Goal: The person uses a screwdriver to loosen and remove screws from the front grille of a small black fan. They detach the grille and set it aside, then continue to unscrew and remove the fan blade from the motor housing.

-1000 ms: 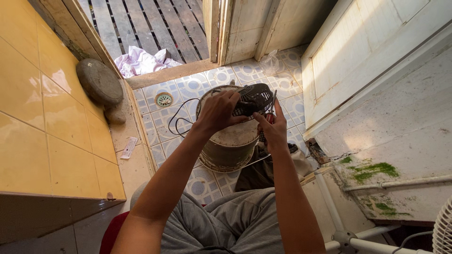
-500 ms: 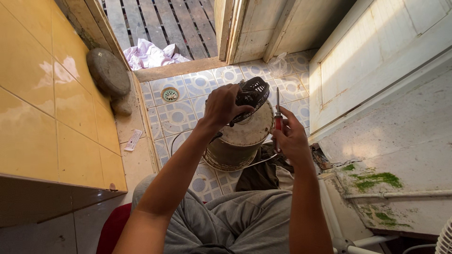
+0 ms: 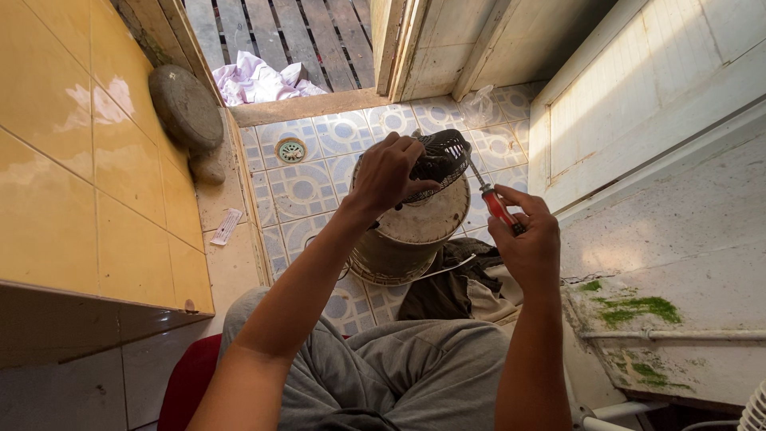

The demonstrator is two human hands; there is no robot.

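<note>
My left hand (image 3: 388,173) grips a black slotted plastic housing (image 3: 441,160), holding it above an upturned dirty white bucket (image 3: 408,235). My right hand (image 3: 523,233) holds a red-handled screwdriver (image 3: 493,201); its metal shaft points up and left, with the tip touching the housing's right edge. Both forearms reach forward from my lap, over grey trousers.
Patterned floor tiles with a round drain (image 3: 290,149) lie ahead. A yellow tiled wall (image 3: 88,160) stands left, with a flat round stone (image 3: 187,109) leaning on it. Crumpled white cloth (image 3: 259,80) lies at a wooden threshold. Dark cloth (image 3: 451,283) sits beside the bucket. A mossy concrete ledge (image 3: 638,311) is right.
My right hand has pulled away from the housing to the right, and the screwdriver is now angled in towards it. The left hand has tilted the housing and lifted it slightly.
</note>
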